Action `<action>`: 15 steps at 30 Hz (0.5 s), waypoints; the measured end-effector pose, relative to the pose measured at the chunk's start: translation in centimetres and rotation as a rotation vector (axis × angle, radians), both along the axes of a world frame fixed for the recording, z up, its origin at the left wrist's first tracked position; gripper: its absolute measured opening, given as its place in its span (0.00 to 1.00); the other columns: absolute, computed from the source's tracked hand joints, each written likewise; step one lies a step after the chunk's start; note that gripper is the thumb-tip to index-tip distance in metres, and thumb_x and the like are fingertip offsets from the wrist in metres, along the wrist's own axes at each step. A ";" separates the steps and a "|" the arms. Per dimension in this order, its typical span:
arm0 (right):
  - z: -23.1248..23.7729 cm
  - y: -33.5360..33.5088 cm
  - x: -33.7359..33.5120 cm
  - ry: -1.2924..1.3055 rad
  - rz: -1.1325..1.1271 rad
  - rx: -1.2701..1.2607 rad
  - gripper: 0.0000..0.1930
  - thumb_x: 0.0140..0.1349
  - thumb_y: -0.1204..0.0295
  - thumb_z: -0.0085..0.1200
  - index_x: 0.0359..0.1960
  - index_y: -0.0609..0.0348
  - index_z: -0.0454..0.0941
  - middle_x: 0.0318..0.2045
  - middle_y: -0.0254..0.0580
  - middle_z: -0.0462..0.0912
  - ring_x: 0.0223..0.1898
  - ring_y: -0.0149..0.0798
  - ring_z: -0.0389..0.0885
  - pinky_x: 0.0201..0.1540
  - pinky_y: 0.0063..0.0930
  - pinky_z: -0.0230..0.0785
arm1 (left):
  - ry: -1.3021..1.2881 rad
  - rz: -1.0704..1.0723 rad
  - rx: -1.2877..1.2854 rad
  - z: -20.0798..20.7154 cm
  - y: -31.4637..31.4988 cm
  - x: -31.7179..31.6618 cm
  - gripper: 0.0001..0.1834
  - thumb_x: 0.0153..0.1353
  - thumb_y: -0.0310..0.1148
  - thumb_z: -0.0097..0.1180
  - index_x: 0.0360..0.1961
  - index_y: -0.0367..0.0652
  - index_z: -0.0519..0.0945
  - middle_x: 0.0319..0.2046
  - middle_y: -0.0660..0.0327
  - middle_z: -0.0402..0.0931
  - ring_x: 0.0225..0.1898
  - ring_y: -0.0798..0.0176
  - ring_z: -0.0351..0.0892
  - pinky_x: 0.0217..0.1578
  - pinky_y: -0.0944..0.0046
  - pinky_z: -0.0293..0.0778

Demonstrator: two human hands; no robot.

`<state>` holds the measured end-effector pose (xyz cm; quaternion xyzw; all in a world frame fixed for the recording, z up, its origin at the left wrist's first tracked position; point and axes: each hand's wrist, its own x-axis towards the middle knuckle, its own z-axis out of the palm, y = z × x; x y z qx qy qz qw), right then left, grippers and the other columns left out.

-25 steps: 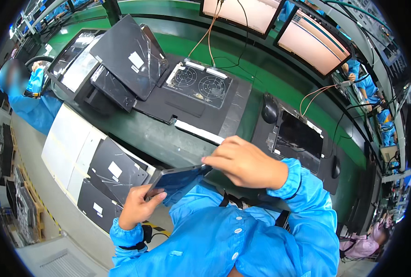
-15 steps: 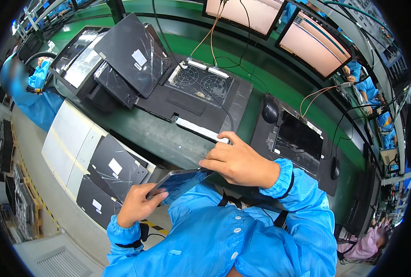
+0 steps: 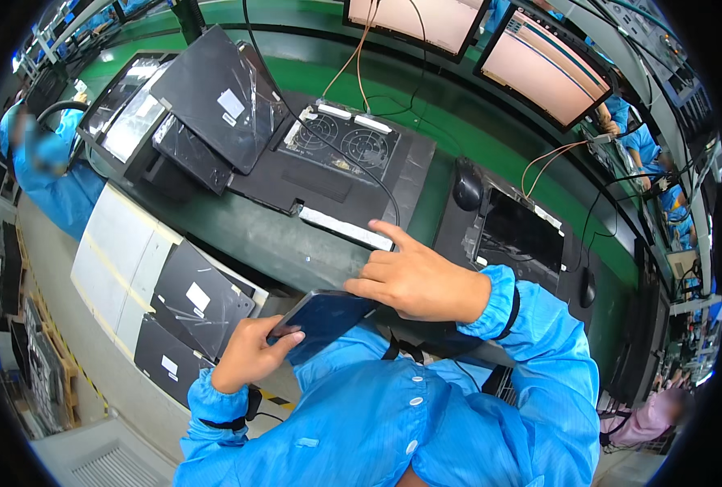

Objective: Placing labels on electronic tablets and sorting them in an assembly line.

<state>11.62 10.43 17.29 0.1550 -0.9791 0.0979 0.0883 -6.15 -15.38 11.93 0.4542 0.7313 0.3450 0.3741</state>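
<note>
A thin, dark, glossy tablet (image 3: 328, 319) is held tilted above my lap, in front of the bench edge. My left hand (image 3: 253, 351) grips its left end, with the thumb over the glossy face. At its upper right edge is my right hand (image 3: 418, 280), curled and touching the tablet, with one finger stretched out toward the bench. That hand's grip underneath is partly hidden. Beyond the finger, a black cable (image 3: 377, 180) runs down across a black fixture (image 3: 312, 185) with two round patterns and white strips.
Dark panels in clear film (image 3: 219, 101) lean at the back left. More dark panels (image 3: 194, 296) lie on a white surface (image 3: 125, 243) to my left. Rightward are a black mouse (image 3: 468, 185), a dark screen device (image 3: 523, 235) and monitors (image 3: 543, 69). A co-worker (image 3: 52, 174) is far left.
The tablet has tipped so that more of its dark face shows and the bright reflection is gone. My head view has shifted slightly, and both hands keep about the same places on it.
</note>
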 end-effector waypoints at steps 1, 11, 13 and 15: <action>0.0 0.2 0.3 0.042 -0.040 0.043 0.06 0.56 0.74 0.61 0.35 0.56 0.79 0.30 0.38 0.76 0.41 0.42 0.79 0.63 0.54 0.65 | 0.020 0.004 0.002 0.2 0.5 -0.3 0.14 0.62 0.33 0.68 0.43 0.33 0.85 0.26 0.48 0.84 0.21 0.63 0.81 0.26 0.62 0.75; -6.0 1.1 1.8 -0.197 -0.508 -1.563 0.22 0.73 0.67 0.58 0.63 0.66 0.72 0.54 0.40 0.82 0.53 0.32 0.80 0.60 0.30 0.71 | 0.123 -0.041 0.276 5.5 11.7 -6.9 0.13 0.56 0.28 0.72 0.41 0.35 0.83 0.34 0.56 0.84 0.40 0.65 0.83 0.43 0.64 0.77; -7.3 1.2 1.1 0.097 -0.628 -1.875 0.18 0.76 0.69 0.52 0.62 0.65 0.73 0.53 0.41 0.83 0.53 0.33 0.82 0.60 0.29 0.73 | 0.396 0.278 0.629 5.1 14.9 -8.0 0.17 0.54 0.26 0.72 0.45 0.36 0.82 0.42 0.53 0.82 0.47 0.57 0.83 0.50 0.60 0.76; -8.2 1.8 0.3 0.151 -0.635 -2.016 0.17 0.76 0.68 0.51 0.61 0.64 0.74 0.53 0.41 0.84 0.53 0.34 0.82 0.59 0.32 0.74 | 0.648 0.395 0.802 3.8 16.8 -9.1 0.23 0.53 0.25 0.71 0.51 0.36 0.80 0.55 0.48 0.76 0.57 0.46 0.78 0.58 0.55 0.73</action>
